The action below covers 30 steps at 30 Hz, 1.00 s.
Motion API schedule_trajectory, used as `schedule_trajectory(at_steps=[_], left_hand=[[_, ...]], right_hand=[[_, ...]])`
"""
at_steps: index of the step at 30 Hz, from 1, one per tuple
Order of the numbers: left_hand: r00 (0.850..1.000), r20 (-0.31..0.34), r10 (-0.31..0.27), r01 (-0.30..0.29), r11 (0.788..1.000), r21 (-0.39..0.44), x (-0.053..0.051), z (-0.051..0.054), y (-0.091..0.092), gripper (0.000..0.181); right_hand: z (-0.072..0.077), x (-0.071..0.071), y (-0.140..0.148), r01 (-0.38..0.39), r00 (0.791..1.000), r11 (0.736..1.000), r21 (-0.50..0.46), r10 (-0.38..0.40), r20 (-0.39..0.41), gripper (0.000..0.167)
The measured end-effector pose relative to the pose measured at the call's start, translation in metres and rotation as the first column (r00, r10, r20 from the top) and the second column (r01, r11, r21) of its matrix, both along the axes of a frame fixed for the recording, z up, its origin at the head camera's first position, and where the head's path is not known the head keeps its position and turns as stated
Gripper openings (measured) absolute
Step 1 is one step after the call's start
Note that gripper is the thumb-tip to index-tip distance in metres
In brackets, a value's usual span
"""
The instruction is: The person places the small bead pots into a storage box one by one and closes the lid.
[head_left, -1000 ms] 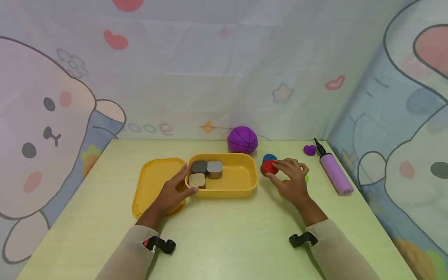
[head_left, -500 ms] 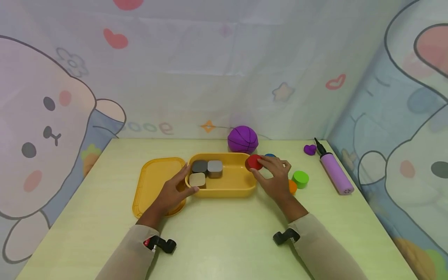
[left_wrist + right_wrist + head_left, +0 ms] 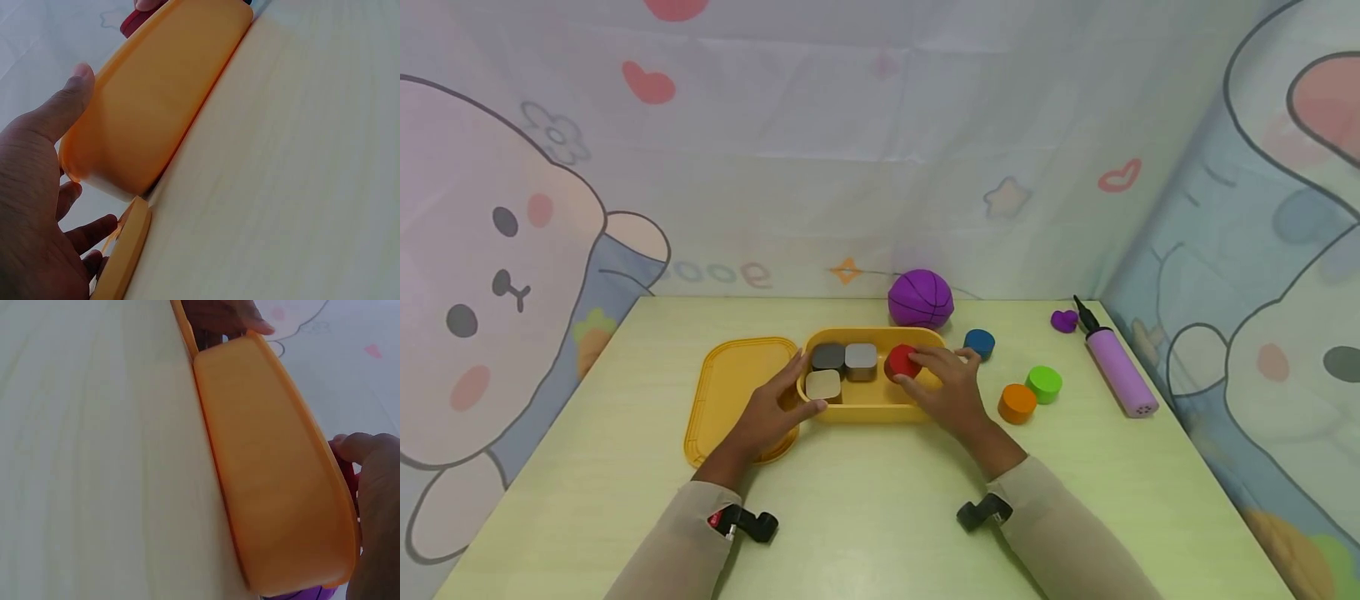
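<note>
A yellow box [image 3: 917, 410] stands on the table with a dark grey block [image 3: 828, 357], a light grey block [image 3: 861, 362] and a beige block [image 3: 823, 387] in its left part. My left hand [image 3: 771, 414] holds the box's left end, the thumb [image 3: 74, 100] on its front rim and fingers round the end. With thumb and fingers, my right hand [image 3: 953, 392] pinches a red round block [image 3: 902, 363] over the box's inside, right of the light grey block. Whether the red block touches the box floor, I cannot tell.
A yellow lid [image 3: 741, 375] lies left of the box, partly under my left hand. To the right are blue [image 3: 979, 343], green [image 3: 1043, 383] and orange [image 3: 1017, 403] round blocks. Further back stand a purple ball [image 3: 921, 298], a purple heart [image 3: 1063, 321] and a purple hand pump [image 3: 1118, 367].
My right hand has carried the red block leftward from beside the blue block, past the box's right rim, to over its inside. The left hand has stayed at the box's left end.
</note>
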<state>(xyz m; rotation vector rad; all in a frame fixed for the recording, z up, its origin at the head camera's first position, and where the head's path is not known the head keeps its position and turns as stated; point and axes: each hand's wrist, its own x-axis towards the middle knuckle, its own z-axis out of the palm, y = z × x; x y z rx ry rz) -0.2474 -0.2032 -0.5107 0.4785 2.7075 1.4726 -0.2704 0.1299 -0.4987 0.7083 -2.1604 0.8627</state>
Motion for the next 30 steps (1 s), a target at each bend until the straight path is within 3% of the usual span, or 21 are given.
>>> schedule_trajectory(at_steps=[9, 15, 18, 23, 30], left_hand=[[1.000, -0.004, -0.002, 0.002, 1.000, -0.025, -0.001, -0.001, 0.000, 0.093], [1.000, -0.002, 0.010, -0.010, 1.000, -0.020, -0.001, -0.002, 0.001, 0.094], [1.000, 0.002, 0.014, -0.014, 1.000, -0.018, 0.000, -0.002, 0.001, 0.094], [1.000, 0.001, 0.011, -0.011, 1.000, -0.022, -0.001, -0.002, 0.000, 0.093], [1.000, 0.005, -0.003, 0.003, 1.000, -0.013, -0.001, -0.001, 0.000, 0.093]], right_hand=[[0.005, 0.004, -0.019, 0.055, 0.994, 0.991, 0.122, -0.066, 0.083, 0.040], [0.018, 0.010, -0.031, 0.049, 0.970, 0.984, 0.169, -0.087, 0.228, 0.036], [0.023, 0.011, -0.037, 0.026, 0.942, 0.981, 0.194, -0.088, 0.323, 0.032], [0.028, 0.010, -0.046, 0.014, 0.879, 0.975, 0.223, -0.119, 0.462, 0.035], [0.033, 0.008, -0.054, 0.019, 0.778, 0.988, 0.154, -0.112, 0.619, 0.038]])
